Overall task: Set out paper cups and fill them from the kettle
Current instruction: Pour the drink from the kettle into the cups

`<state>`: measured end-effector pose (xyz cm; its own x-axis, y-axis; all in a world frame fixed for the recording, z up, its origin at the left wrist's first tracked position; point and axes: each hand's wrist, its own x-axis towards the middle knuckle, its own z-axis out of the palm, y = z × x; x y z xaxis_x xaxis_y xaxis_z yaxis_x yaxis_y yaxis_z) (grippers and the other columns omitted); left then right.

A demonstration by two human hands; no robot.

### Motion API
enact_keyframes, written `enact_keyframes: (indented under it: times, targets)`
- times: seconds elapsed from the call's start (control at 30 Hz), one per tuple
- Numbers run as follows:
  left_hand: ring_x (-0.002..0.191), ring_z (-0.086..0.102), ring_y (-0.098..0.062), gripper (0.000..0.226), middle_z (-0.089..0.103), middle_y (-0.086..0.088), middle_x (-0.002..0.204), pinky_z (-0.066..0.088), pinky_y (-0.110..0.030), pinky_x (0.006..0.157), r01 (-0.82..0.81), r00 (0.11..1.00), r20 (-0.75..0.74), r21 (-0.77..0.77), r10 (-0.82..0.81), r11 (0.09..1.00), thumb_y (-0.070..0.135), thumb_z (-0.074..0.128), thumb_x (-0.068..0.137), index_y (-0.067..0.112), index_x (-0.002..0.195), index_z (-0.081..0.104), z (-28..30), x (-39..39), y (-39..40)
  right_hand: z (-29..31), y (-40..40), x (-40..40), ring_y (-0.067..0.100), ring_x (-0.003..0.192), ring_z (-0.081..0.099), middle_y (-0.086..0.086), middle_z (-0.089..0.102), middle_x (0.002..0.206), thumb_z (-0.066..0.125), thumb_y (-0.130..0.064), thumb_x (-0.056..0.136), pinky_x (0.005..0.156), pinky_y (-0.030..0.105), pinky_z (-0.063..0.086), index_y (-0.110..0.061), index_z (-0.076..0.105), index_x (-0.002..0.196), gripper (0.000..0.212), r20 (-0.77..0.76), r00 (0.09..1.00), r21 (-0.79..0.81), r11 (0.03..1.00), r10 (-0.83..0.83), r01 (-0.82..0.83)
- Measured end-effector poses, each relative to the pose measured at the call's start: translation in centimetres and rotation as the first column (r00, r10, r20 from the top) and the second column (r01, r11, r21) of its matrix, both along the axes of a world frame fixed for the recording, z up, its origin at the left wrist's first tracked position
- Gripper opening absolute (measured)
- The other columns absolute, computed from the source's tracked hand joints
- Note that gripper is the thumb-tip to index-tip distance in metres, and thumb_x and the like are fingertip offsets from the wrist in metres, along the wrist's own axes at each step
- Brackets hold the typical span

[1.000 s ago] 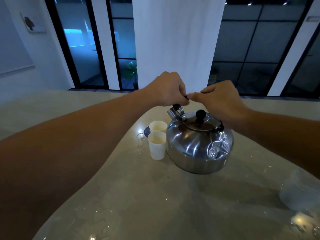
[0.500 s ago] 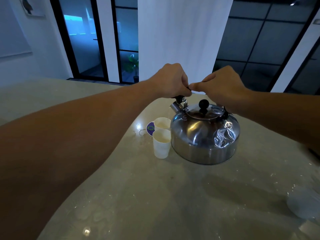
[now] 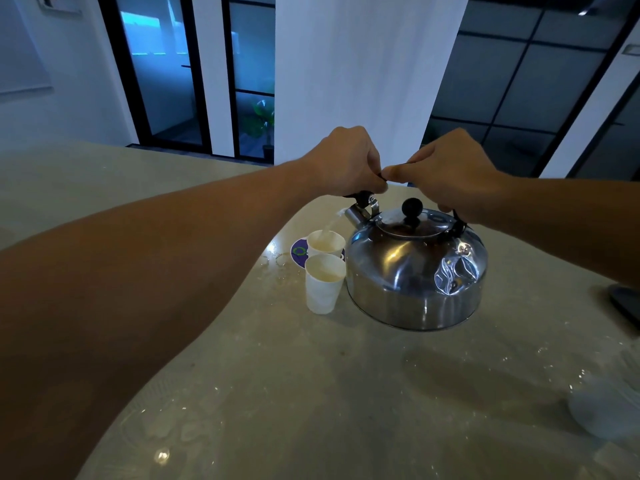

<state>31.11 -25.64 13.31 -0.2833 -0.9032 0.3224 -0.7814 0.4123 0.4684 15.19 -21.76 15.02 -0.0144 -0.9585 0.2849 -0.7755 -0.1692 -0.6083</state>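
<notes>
A shiny steel kettle with a black lid knob hangs tilted above the table, spout to the left. My left hand grips the front of its handle above the spout. My right hand grips the handle just behind it. A thin stream of water runs from the spout into the far white paper cup. A second white paper cup stands upright in front of it, close to the kettle's left side.
A round purple-and-white coaster lies under the far cup. Water drops glisten on the beige table. A translucent container sits at the right edge, a dark flat object above it. A white pillar stands behind.
The kettle has been lifted and tipped toward the cups, and water now pours into the far cup. Both hands keep their grip on the handle.
</notes>
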Motion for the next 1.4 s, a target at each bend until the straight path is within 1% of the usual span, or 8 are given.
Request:
enact_keyframes:
  times: [0.23, 0.47, 0.7, 0.8, 0.9, 1.03, 1.23, 1.4]
  targets:
    - [0.073, 0.065, -0.011, 0.012, 0.070, 0.005, 0.073, 0.050, -0.021, 0.063, 0.016, 1.000, 0.015, -0.013, -0.016, 1.000, 0.031, 0.080, 0.078, 0.020, 0.083, 0.078, -0.1, -0.3, 0.1, -0.4, 0.6, -0.5, 0.004, 0.026, 0.039, -0.008, 0.048, 0.036, 0.081, -0.041, 0.079, 0.032, 0.013, 0.032, -0.005, 0.076, 0.082, 0.036, 0.054, 0.999, -0.002, 1.000, -0.006, 0.006]
    - [0.079, 0.066, -0.013, 0.018, 0.063, 0.013, 0.075, 0.054, -0.029, 0.074, 0.013, 0.999, -0.038, -0.162, -0.020, 0.987, 0.035, 0.077, 0.079, 0.022, 0.091, 0.077, 0.8, -1.7, 0.4, 0.4, 1.4, -2.1, 0.005, 0.026, 0.038, -0.005, 0.055, 0.048, 0.081, -0.045, 0.078, 0.032, 0.014, 0.032, -0.013, 0.077, 0.084, 0.034, 0.189, 0.981, -0.093, 0.994, -0.035, 0.054]
    - [0.083, 0.060, -0.010, 0.019, 0.057, 0.014, 0.081, 0.044, -0.022, 0.067, 0.022, 0.999, -0.038, -0.243, -0.032, 0.970, 0.041, 0.075, 0.082, 0.026, 0.094, 0.075, 2.0, -4.2, 0.3, 2.7, 2.3, -4.4, 0.011, 0.042, 0.044, 0.012, 0.060, 0.067, 0.081, -0.048, 0.076, 0.043, 0.023, 0.042, -0.016, 0.078, 0.084, 0.034, 0.212, 0.976, -0.134, 0.987, -0.058, 0.088]
    - [0.081, 0.064, -0.013, 0.020, 0.064, 0.008, 0.086, 0.051, -0.028, 0.072, 0.020, 0.999, -0.029, -0.220, -0.027, 0.975, 0.042, 0.076, 0.081, 0.027, 0.094, 0.075, 1.7, -5.2, 0.2, 2.9, 2.8, -5.4, 0.008, 0.034, 0.038, 0.007, 0.054, 0.056, 0.082, -0.048, 0.075, 0.042, 0.023, 0.040, -0.017, 0.077, 0.084, 0.032, 0.199, 0.977, -0.120, 0.987, -0.078, 0.103]
    - [0.078, 0.064, -0.015, 0.021, 0.070, 0.001, 0.085, 0.048, -0.025, 0.065, 0.026, 1.000, -0.006, -0.229, -0.028, 0.973, 0.042, 0.076, 0.081, 0.025, 0.094, 0.076, 1.5, -6.5, 0.3, 2.8, 3.2, -6.3, 0.006, 0.028, 0.035, -0.001, 0.048, 0.045, 0.082, -0.047, 0.076, 0.038, 0.021, 0.038, -0.017, 0.075, 0.083, 0.032, 0.180, 0.977, -0.107, 0.985, -0.111, 0.131]
    - [0.072, 0.058, -0.011, 0.020, 0.068, 0.004, 0.082, 0.035, -0.019, 0.055, 0.041, 0.999, 0.006, -0.212, -0.041, 0.976, 0.039, 0.075, 0.082, 0.021, 0.092, 0.075, 1.0, -7.8, 0.3, 2.3, 3.3, -7.0, 0.010, 0.034, 0.041, 0.002, 0.054, 0.054, 0.081, -0.049, 0.076, 0.037, 0.019, 0.040, -0.019, 0.074, 0.081, 0.031, 0.146, 0.981, -0.090, 0.985, -0.131, 0.145]
    - [0.080, 0.063, -0.018, 0.020, 0.070, 0.000, 0.086, 0.042, -0.026, 0.064, 0.044, 0.999, 0.040, -0.192, -0.037, 0.980, 0.041, 0.075, 0.081, 0.022, 0.090, 0.074, 0.1, -7.8, -0.1, 1.8, 3.0, -7.3, 0.006, 0.025, 0.035, -0.011, 0.041, 0.031, 0.080, -0.047, 0.077, 0.030, 0.013, 0.030, -0.016, 0.076, 0.084, 0.032, 0.115, 0.988, -0.069, 0.992, -0.101, 0.109]
    - [0.082, 0.064, -0.017, 0.016, 0.070, 0.004, 0.089, 0.044, -0.027, 0.065, 0.028, 0.999, 0.039, -0.176, -0.021, 0.984, 0.045, 0.075, 0.079, 0.031, 0.087, 0.072, -0.2, -7.3, -0.5, 1.6, 2.4, -7.0, 0.003, 0.025, 0.038, -0.012, 0.045, 0.032, 0.079, -0.046, 0.079, 0.036, 0.016, 0.034, -0.015, 0.077, 0.090, 0.033, 0.104, 0.989, -0.057, 0.993, -0.101, 0.107]
